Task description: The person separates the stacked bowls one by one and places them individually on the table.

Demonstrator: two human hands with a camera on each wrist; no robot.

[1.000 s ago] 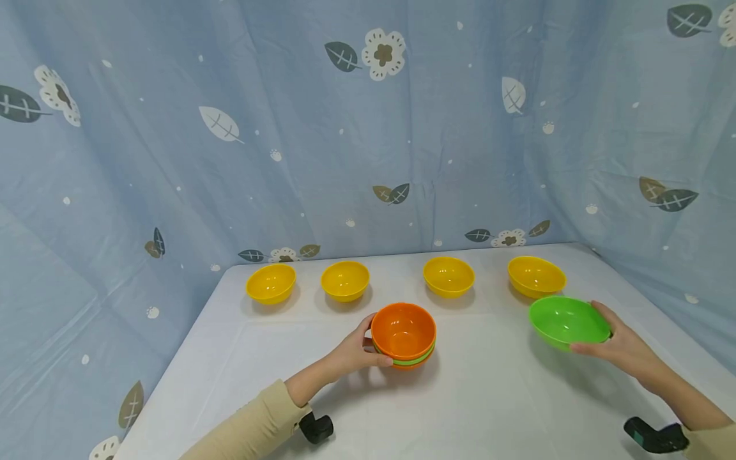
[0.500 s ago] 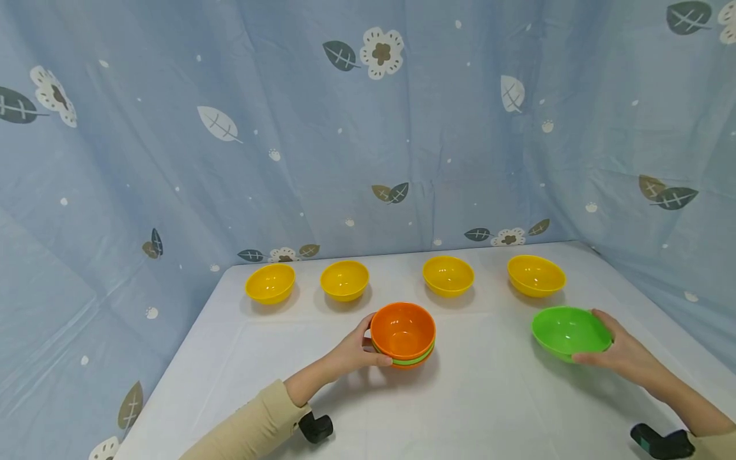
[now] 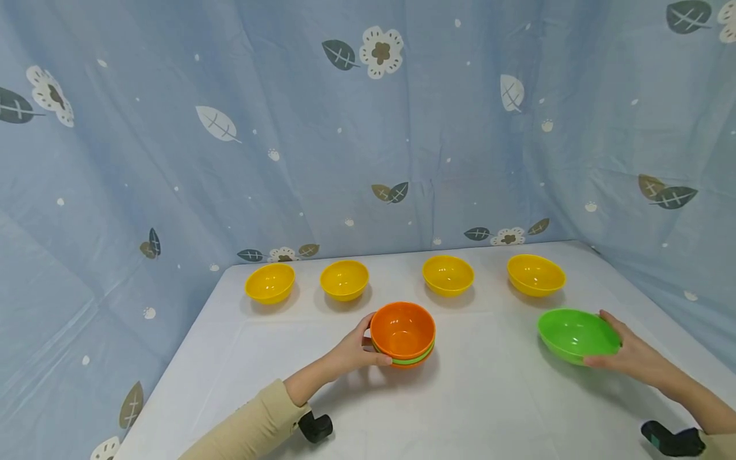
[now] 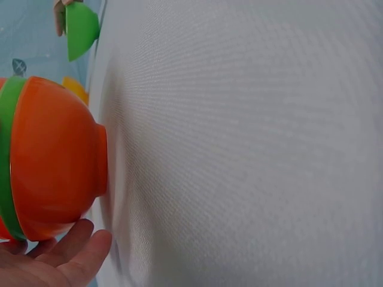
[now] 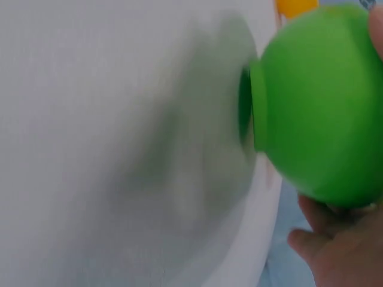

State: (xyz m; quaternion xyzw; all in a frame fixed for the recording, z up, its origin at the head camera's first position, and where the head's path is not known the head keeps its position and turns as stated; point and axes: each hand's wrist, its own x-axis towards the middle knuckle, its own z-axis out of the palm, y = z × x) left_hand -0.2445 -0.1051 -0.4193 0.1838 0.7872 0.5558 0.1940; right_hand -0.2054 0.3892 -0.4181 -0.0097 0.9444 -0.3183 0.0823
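My left hand (image 3: 359,351) grips the left side of a stack of nested bowls near the middle of the table. An orange bowl (image 3: 404,330) tops the stack, a green rim (image 4: 9,137) shows under it, and another orange bowl (image 4: 57,158) forms the bottom. Over at the right, my right hand (image 3: 632,358) holds a green bowl (image 3: 577,335) upright by its right side, thumb at the near rim. The foot of that green bowl is close to the cloth in the right wrist view; whether it touches is unclear.
Along the back of the white-covered table (image 3: 477,396) stand several yellow bowls, among them a left one (image 3: 270,283) and a right one (image 3: 536,276) just behind the green bowl. A blue patterned curtain (image 3: 368,140) hangs behind and at both sides.
My right hand has brought the green bowl a little to the right and nearer to me, away from the right yellow bowl. The left hand and its stack have stayed in place.
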